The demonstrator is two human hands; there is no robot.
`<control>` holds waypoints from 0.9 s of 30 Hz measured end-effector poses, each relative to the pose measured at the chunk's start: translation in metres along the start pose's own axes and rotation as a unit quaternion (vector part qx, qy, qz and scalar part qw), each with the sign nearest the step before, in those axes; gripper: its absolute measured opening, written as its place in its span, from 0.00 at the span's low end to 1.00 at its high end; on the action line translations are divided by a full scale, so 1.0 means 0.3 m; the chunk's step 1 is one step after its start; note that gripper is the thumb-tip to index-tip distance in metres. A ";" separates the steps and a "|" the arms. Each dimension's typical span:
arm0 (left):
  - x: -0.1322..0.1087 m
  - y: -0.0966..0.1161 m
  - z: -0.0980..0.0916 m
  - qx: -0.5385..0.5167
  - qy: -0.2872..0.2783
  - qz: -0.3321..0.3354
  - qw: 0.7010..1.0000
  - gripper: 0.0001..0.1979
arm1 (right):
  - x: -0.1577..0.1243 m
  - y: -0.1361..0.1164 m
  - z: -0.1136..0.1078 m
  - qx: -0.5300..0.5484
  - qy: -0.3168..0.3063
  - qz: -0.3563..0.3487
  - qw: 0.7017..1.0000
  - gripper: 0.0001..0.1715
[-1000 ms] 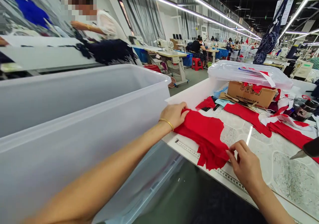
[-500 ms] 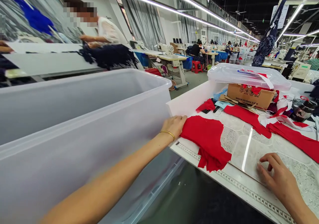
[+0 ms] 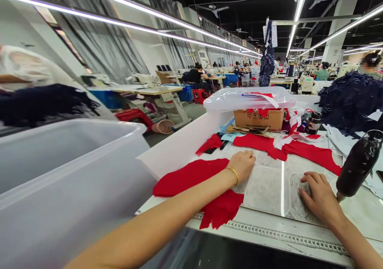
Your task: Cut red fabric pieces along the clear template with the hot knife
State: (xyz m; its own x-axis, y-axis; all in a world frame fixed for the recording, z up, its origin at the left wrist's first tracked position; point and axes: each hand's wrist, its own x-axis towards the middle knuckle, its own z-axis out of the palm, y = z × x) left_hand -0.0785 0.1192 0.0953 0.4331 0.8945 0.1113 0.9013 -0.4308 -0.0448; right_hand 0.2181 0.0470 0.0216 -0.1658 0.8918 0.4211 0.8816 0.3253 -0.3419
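My left hand [image 3: 241, 165] stretches across a stack of red fabric pieces [image 3: 191, 176] on the worktable, its fingers just past the far right edge of the cloth. Those fingers reach forward, slightly bent, with nothing visible in them. Part of the stack is hidden under my forearm, and its ragged lower end [image 3: 223, 209] lies over the table's front edge by a measuring tape [image 3: 275, 234]. Further right, my right hand [image 3: 320, 197] rests on the tabletop with curved, parted fingers and holds nothing. More red fabric strips [image 3: 259, 142] lie beyond both hands.
A large translucent bin [image 3: 72, 153] stands left of the table. At the back are a cardboard box [image 3: 259, 121] under a clear plastic lid [image 3: 248, 98], and a dark jar [image 3: 313, 122]. A black rounded object [image 3: 359, 163] and a dark fabric pile [image 3: 351, 101] are at right.
My left hand has left the near-left edge of the red stack and moved right across it. The view has swung right, bringing in the black object and dark pile. My right hand stays by the tabletop.
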 end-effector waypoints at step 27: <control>0.539 0.300 0.145 -0.297 0.034 0.000 0.954 0.11 | -0.018 0.035 -0.045 0.094 0.067 0.101 0.988 0.05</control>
State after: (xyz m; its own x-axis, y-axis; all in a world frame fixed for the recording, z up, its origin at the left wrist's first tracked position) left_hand 0.0730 0.2305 0.0660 0.4135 0.8931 0.1773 0.7293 -0.4415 0.5227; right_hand 0.2343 0.0413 0.0271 0.0774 0.8988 0.4314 0.7910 0.2080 -0.5753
